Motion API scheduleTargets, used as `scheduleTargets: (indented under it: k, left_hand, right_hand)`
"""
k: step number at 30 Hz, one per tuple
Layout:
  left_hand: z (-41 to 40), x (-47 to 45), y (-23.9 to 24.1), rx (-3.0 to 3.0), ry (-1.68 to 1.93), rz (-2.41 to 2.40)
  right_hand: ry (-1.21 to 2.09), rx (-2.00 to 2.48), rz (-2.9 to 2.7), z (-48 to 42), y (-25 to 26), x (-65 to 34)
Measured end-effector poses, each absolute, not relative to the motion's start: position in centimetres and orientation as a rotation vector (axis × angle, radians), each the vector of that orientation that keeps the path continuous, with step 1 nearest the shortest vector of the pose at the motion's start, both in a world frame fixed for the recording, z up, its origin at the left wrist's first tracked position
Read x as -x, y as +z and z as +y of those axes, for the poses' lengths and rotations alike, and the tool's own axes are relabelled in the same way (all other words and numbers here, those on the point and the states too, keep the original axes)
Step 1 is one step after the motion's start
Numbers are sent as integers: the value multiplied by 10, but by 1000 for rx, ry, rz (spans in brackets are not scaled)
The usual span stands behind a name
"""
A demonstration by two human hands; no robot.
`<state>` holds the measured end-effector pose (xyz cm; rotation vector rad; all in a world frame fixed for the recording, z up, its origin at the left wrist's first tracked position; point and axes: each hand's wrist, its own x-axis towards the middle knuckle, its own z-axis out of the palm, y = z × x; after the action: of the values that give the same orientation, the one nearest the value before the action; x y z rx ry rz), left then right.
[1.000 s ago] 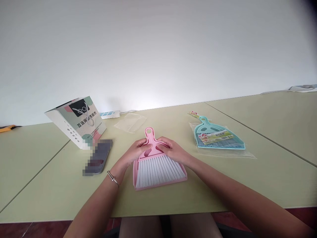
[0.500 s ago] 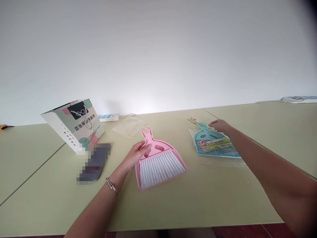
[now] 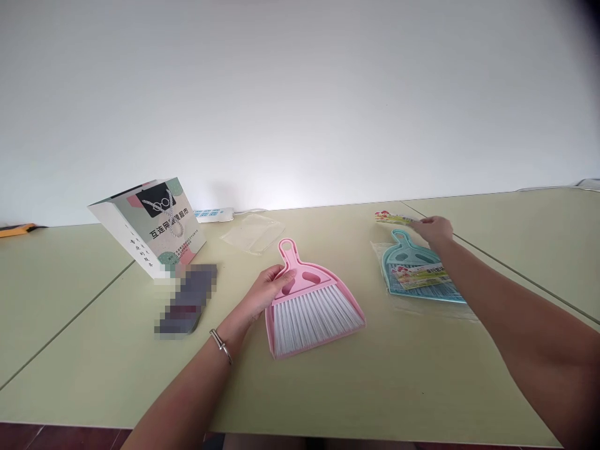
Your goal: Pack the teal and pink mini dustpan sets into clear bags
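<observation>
Head view, logged from my remote seat. A second earlier both hands were on the pink dustpan-and-brush set (image 3: 312, 312); by now only the left hand (image 3: 268, 289) was. Its grip was closed near the base of the handle, thumb on the front face, bristles facing down the table (image 3: 375, 387) toward the wearer. Whether the pan's lower edge touched the tabletop, I couldn't tell.

Right hand (image 3: 435, 232) had crossed over to the teal dustpan-and-brush set (image 3: 419, 256) in its clear wrapper. Half a second back it hung beside the teal handle; now it was at the printed card (image 3: 394, 217) just beyond that handle, fingertips meeting the card's right end. I read that as a pinch, though the fingers were soft in the frame. The card sat more clearly apart from the handle than before.

My judgement: work was now split, left steadying pink, right occupied with the teal packaging. Teal set lay flat, partly hidden behind the right forearm.
</observation>
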<state>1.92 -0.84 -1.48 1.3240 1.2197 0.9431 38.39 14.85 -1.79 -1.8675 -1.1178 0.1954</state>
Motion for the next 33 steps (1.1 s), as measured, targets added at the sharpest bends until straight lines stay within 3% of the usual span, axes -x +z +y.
scheduleTargets:
  k: [5, 9, 12, 15, 21, 33]
  left_hand:
    - [-7, -19, -18, -1304, 972, 1220]
    - [-5, -17, -22, -1235, 987, 1238]
    - [-3, -15, -25, -1164, 1035, 1230]
    - [0, -15, -25, -1060, 1101, 1210]
    - [2, -16, -23, -947, 1244, 1155]
    - [-8, -18, -10, -1145, 1131, 1153]
  right_hand:
    - [227, 1615, -1208, 110, 35, -348]
    - [906, 970, -1498, 46, 77, -290]
    - [1275, 695, -1668, 8, 73, -248]
    - [1424, 784, -1694, -6, 41, -216]
    - [1186, 1003, -1497, 5, -17, -197]
    - [1043, 968, -1455, 6, -25, -194]
